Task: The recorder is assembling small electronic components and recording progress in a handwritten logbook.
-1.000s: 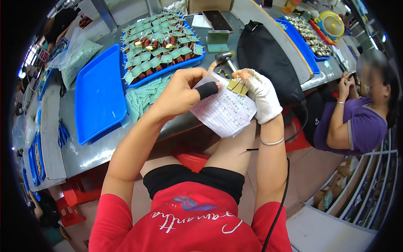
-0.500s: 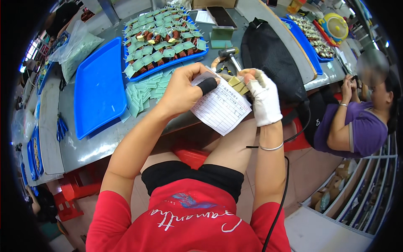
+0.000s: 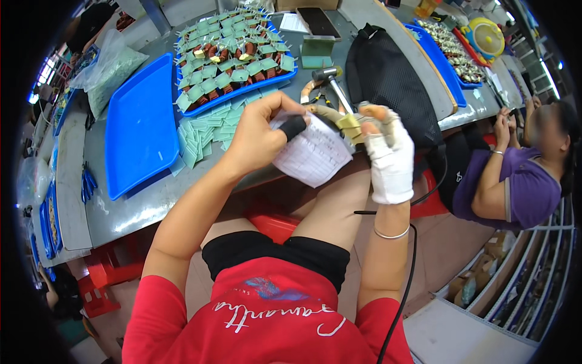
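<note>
Left hand (image 3: 267, 130): I read its grip as narrow, pinching the far left edge of a paper slip (image 3: 312, 156). Slip sits between the 2 hands, over the near edge of the surface (image 3: 121, 217). Right hand (image 3: 391, 158), gloved: grip closed on gold clips (image 3: 350, 127), count unclear to me. Hammer (image 3: 327, 74) on the far side of the clips; 1 blue tray (image 3: 142, 130) left, loose green tiles (image 3: 206, 130) right of it.

Papers (image 3: 312, 156) before hammer (image 3: 326, 74) — tray (image 3: 142, 127) left, bag (image 3: 394, 91) right
</note>
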Motion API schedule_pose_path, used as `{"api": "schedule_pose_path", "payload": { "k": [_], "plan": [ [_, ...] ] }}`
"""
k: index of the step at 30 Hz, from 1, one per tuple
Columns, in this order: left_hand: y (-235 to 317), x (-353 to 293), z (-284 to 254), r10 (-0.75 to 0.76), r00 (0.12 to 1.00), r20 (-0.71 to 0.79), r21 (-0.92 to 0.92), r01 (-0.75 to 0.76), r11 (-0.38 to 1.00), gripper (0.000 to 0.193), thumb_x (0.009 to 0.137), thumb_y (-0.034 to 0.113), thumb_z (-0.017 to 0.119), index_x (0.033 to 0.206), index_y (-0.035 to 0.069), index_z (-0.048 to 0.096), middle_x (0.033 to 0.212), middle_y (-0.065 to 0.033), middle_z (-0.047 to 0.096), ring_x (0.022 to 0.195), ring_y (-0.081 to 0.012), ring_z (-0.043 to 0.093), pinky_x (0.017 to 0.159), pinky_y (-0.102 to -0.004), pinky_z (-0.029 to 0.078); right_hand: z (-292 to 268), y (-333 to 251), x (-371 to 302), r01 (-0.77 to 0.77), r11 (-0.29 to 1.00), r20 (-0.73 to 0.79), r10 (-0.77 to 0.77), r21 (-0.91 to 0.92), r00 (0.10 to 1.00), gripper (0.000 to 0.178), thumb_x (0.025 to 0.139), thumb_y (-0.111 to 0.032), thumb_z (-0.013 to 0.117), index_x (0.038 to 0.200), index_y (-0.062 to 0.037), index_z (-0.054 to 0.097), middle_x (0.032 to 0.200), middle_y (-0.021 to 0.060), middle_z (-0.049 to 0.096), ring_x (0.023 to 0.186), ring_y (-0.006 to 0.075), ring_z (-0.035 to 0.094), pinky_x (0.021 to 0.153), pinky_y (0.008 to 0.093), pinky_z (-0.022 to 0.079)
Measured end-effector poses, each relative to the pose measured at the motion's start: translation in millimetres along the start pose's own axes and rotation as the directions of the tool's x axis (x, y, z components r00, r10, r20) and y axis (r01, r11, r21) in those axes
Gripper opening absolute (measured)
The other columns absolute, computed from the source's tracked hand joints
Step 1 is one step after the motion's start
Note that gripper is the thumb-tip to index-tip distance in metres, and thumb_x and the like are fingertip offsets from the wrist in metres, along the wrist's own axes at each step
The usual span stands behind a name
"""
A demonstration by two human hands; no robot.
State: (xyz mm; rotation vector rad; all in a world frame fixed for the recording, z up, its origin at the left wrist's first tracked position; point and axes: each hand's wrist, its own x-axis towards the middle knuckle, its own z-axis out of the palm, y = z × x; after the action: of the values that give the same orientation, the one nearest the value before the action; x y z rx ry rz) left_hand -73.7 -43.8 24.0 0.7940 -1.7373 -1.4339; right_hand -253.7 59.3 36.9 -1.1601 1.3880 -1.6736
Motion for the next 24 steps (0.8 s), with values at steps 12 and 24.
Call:
{"api": "schedule_pose_path", "payload": {
  "k": [12, 24],
  "plan": [
    [2.2, -19.1, -3.9, -0.004, 0.997, 0.071, -0.077, 0.009, 0.997, 0.032, 0.082, 0.005, 0.066, 0.111, 0.001, 0.053, 0.085, -0.0092, 0.065, 0.077, -0.0111, 0.059, 0.069, -0.0247, 0.046, 19.5, 23.9, 0.5, -0.157, 0.979, -0.02, 0.161, 0.131, 0.987, 0.021, 0.089, -0.017, 0.065, 0.101, 0.0004, 0.063, 0.094, 0.0027, 0.064, 0.083, 0.0064, 0.054, 0.079, 0.0188, 0.041],
    [-2.5, -21.2, -11.0, 0.042, 0.992, 0.117, -0.042, -0.037, 0.998, 0.033, 0.081, 0.007, 0.066, 0.111, 0.0, 0.054, 0.085, -0.0102, 0.066, 0.078, -0.0133, 0.061, 0.071, -0.0277, 0.047, 21.6, 18.5, -0.4, -0.191, 0.98, 0.028, 0.19, 0.06, 0.981, 0.019, 0.089, -0.013, 0.064, 0.101, 0.001, 0.062, 0.097, 0.0048, 0.065, 0.085, 0.0068, 0.056, 0.078, 0.0193, 0.044]
  ]
}}
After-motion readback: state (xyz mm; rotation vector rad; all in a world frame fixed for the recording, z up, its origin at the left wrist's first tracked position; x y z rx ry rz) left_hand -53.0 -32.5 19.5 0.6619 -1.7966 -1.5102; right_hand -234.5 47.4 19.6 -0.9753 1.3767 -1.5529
